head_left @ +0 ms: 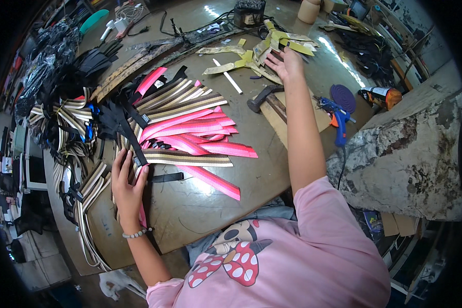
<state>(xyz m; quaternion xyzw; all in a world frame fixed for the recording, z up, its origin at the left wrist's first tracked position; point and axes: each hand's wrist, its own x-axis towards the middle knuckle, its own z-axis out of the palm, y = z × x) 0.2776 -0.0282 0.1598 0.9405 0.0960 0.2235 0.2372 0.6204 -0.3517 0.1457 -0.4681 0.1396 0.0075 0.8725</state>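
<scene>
My left hand (126, 191) rests on the near end of a pile of webbing straps, fingers stretched out and thumb apart. The pile has bright pink straps (215, 147) and tan-and-brown striped straps (190, 158), with black strap pieces (131, 136) across their left ends. A short black strap (167, 177) lies just right of that hand. My right hand (287, 66) reaches across the table, fingers apart, beside a heap of yellow-green and beige strips (254, 61). No held thing shows in it, though its far side is partly hidden.
A hammer (264, 97) lies on cardboard (280, 123) by my right forearm. Farther right are a blue glue gun (340, 126) with a cord and a purple coil (343, 97). A white stick (228, 77) lies mid-table. Striped strap bundles (69, 120) crowd the left.
</scene>
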